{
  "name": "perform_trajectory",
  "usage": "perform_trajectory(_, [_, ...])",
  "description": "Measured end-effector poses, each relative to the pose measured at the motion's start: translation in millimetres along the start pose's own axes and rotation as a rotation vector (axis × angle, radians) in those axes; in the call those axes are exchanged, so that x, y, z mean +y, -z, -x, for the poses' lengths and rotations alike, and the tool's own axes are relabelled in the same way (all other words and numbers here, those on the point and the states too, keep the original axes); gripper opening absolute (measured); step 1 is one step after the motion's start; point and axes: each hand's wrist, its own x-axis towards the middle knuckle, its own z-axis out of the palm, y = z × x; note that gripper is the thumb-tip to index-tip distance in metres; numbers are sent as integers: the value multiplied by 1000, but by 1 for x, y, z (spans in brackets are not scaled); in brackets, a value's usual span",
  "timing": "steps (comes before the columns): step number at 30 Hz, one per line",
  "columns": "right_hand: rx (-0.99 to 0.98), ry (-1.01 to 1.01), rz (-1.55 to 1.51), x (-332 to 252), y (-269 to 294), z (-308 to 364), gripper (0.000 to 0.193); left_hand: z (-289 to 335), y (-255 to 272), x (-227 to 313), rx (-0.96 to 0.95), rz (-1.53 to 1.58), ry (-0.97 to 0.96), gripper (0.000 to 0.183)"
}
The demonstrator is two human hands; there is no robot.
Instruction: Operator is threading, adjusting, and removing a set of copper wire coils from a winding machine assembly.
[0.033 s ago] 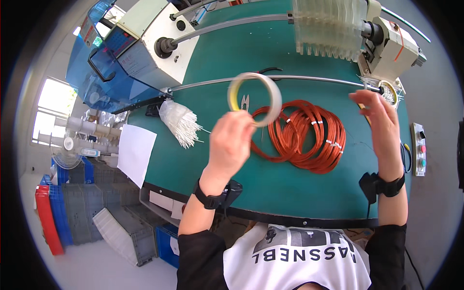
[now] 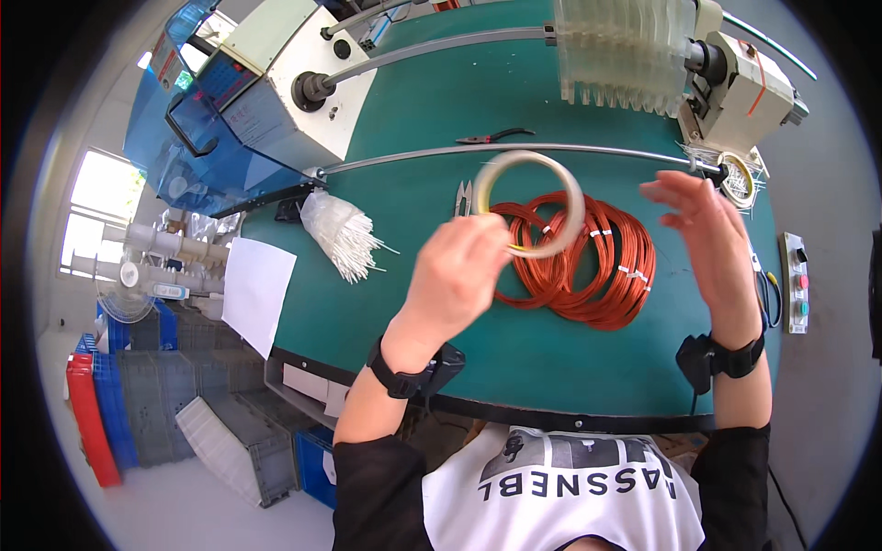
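Note:
My left hand (image 2: 457, 275) is closed on the lower left edge of a roll of tape (image 2: 574, 216), a pale ring with a yellowish inside. The roll is held up in front of the coiled reddish-brown wire (image 2: 611, 298), which lies on the green table in several overlapping loops with white bands around parts of it. Over the table's right side, my right hand (image 2: 706, 216) is raised with its fingers stretched out and holds nothing that I can see. Small snips (image 2: 463, 197) lie just beyond my left hand.
Pliers (image 2: 496, 138) lie beyond a metal rod (image 2: 413, 156). A bag of white sticks (image 2: 344, 234) and white paper (image 2: 259, 289) are left. A machine with a blue cover (image 2: 207, 119) stands far left. Scissors (image 2: 770, 294) and a button box (image 2: 796, 283) are right.
My left hand has moved the tape roll to the right, over the wire coils, uncovering the pliers and more of the snips. My right hand has shifted slightly left.

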Motion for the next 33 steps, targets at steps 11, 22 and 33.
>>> perform_trajectory(11, [-125,-199,-428,-5,-4,11,31,-64,-30,-8,-229,186,-290,20])
perform_trajectory(22, [-51,110,131,3,-19,5,9,-108,-43,8,-186,284,-73,20])
perform_trajectory(33, [44,390,712,4,-27,-13,14,-137,-60,5,-139,1370,662,9])
